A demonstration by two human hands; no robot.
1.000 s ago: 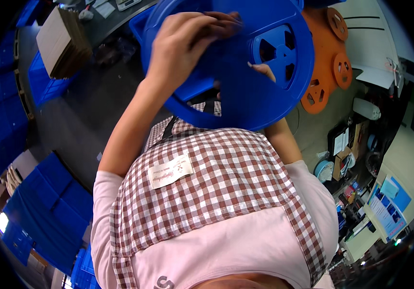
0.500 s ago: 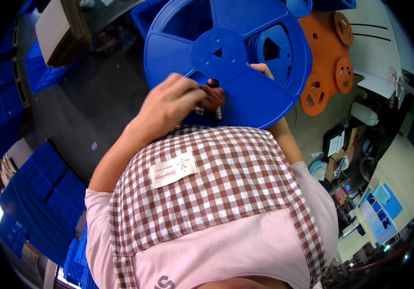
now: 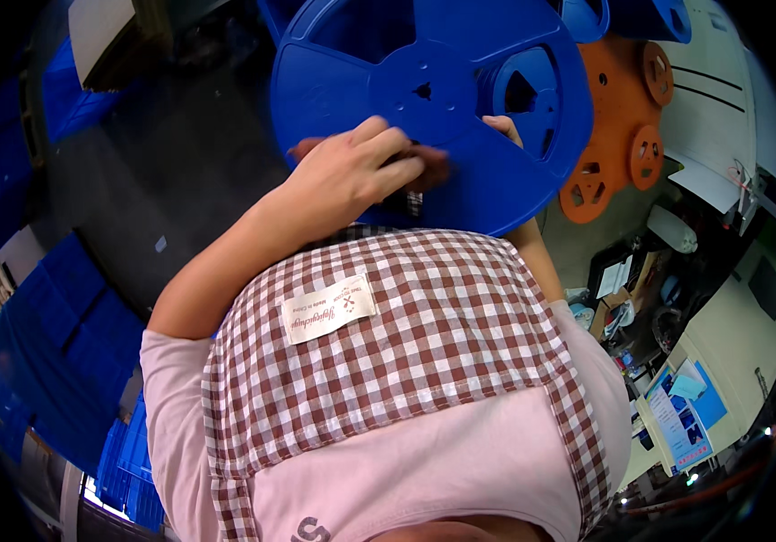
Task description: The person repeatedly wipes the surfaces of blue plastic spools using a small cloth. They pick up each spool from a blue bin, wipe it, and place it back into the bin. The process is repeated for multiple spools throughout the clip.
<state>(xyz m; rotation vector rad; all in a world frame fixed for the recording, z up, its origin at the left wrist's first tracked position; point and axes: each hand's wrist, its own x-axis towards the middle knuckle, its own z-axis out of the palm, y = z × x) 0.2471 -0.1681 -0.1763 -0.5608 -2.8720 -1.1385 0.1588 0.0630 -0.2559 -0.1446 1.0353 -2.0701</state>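
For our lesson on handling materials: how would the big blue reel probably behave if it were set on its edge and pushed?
The blue reel is a round, flat disc, so on its edge it would likely roll, then tip over. Its cut-out windows suggest moulded plastic, probably stiff and light for its size. The left hand covers little of its face, and a right hand fingertip shows at a window.

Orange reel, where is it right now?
Head view, upper right: the orange reel lies just right of the big blue reel that both hands hold, partly tucked behind its rim.
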